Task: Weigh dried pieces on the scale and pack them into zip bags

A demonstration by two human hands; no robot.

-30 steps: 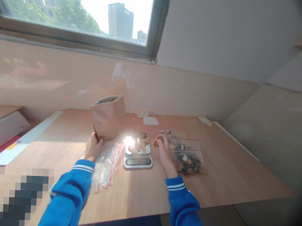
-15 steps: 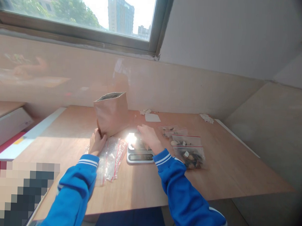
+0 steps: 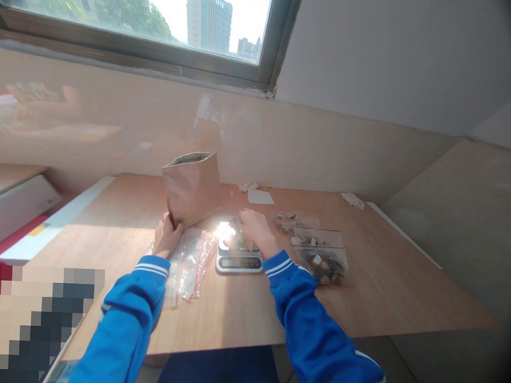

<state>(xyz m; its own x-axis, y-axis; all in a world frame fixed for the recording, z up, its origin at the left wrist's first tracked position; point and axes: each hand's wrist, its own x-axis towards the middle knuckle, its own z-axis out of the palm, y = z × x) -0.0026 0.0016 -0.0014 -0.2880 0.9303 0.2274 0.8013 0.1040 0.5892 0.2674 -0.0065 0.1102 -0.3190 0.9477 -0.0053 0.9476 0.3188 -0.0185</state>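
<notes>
The wooden table point(image 3: 383, 276) has its front edge well apart from the white scale point(image 3: 239, 264), with a broad strip of wood between them, and the wood stretches widely from the filled plastic bags point(image 3: 323, 263) toward the right edge. On the left the room is narrow: the flat plastic bags point(image 3: 188, 265) lie just beside the scale. The left hand point(image 3: 167, 235), with bent fingers, is at the lower left corner of the brown bag point(image 3: 192, 189), at a thin brown strip point(image 3: 170, 211); I cannot tell whether it grips this. The right hand point(image 3: 257, 228) is over the scale plate, its fingertips low; whether they hold something, I cannot tell. Some brown pieces point(image 3: 250, 245) show partly under it, near a strong glare. The brown bag stands upright, matte like paper, with a wide mouth. The flat plastic bags are clear, wrinkled film with red lines; the filled plastic bags contain irregular dark and brown pieces. Near the wall point(image 3: 316, 154) lies a smooth white sheet point(image 3: 261, 197).
</notes>
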